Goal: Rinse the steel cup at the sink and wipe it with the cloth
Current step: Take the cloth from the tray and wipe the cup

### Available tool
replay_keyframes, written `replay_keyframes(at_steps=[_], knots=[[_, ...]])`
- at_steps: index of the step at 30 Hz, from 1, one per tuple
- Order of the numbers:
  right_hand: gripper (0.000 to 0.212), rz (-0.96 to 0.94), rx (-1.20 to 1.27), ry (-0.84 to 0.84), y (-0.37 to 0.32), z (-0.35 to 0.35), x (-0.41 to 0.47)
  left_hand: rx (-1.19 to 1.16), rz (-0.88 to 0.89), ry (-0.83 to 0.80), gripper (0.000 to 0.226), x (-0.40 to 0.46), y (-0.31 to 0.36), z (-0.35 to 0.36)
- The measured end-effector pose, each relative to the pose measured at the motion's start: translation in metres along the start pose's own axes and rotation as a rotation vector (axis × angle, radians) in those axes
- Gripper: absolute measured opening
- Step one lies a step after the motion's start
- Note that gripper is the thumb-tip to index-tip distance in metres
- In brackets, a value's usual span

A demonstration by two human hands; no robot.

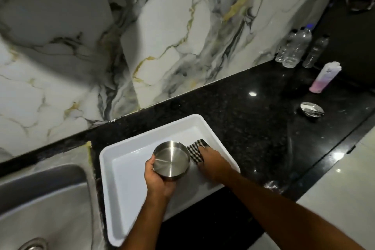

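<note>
The steel cup (pixel 171 160), round, shallow and brushed inside, is held over the white tray (pixel 125 168), its open side facing me. My left hand (pixel 157 180) grips it from below and from the left. Just right of the cup lies the black-and-white checked cloth (pixel 195 151), folded on the tray floor. My right hand (pixel 213 163) rests palm down on the cloth's near end, fingers on the fabric. Whether the fingers are pinching the cloth cannot be made out. The steel sink (pixel 44 195) is at the lower left.
The tray sits on a black granite counter (pixel 253 128) against a marbled wall. At the far right stand clear plastic bottles (pixel 294 48), a pink-and-white bottle (pixel 324 77) and a small steel dish (pixel 311 109). The sink drain (pixel 32 244) shows at the bottom left.
</note>
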State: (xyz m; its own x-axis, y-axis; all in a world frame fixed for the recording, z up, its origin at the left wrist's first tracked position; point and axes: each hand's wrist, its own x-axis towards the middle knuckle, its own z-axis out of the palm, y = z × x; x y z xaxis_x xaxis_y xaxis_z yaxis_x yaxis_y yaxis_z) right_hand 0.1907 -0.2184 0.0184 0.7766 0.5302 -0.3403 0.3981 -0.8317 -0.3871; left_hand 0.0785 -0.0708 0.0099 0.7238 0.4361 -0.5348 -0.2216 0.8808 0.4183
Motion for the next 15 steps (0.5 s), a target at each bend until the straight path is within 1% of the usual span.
replay_keyframes(at_steps=[3,5,6,7,9,11,12,13,15], knots=[[0.061,-0.011,-0.165,0.063,0.001,0.021,0.006,-0.042,0.011,0.001,0.032,-0.001,0.003,-0.01],[0.056,-0.028,-0.246,0.106,-0.004,0.028,0.008,-0.087,0.018,-0.024,0.033,-0.005,0.013,-0.018],[0.051,-0.031,-0.233,0.117,-0.008,0.028,0.01,-0.102,0.026,-0.031,0.033,-0.01,0.021,-0.022],[0.046,-0.011,-0.177,0.123,-0.011,0.022,0.013,-0.115,0.033,-0.039,0.032,-0.013,0.028,-0.024],[0.035,0.063,0.043,0.134,-0.026,0.002,0.019,-0.157,0.057,-0.078,0.032,-0.024,0.048,-0.031],[0.023,0.13,0.294,0.149,-0.057,-0.021,0.018,-0.188,0.061,-0.137,0.036,-0.038,0.072,-0.04],[0.019,0.124,0.393,0.157,-0.076,-0.031,0.014,-0.187,0.066,-0.168,0.039,-0.044,0.083,-0.046],[0.021,0.091,0.485,0.163,-0.102,-0.037,0.01,-0.184,0.094,-0.201,0.042,-0.05,0.097,-0.054],[0.041,-0.034,0.663,0.158,-0.161,-0.041,-0.004,-0.177,0.174,-0.253,0.047,-0.066,0.128,-0.068]])
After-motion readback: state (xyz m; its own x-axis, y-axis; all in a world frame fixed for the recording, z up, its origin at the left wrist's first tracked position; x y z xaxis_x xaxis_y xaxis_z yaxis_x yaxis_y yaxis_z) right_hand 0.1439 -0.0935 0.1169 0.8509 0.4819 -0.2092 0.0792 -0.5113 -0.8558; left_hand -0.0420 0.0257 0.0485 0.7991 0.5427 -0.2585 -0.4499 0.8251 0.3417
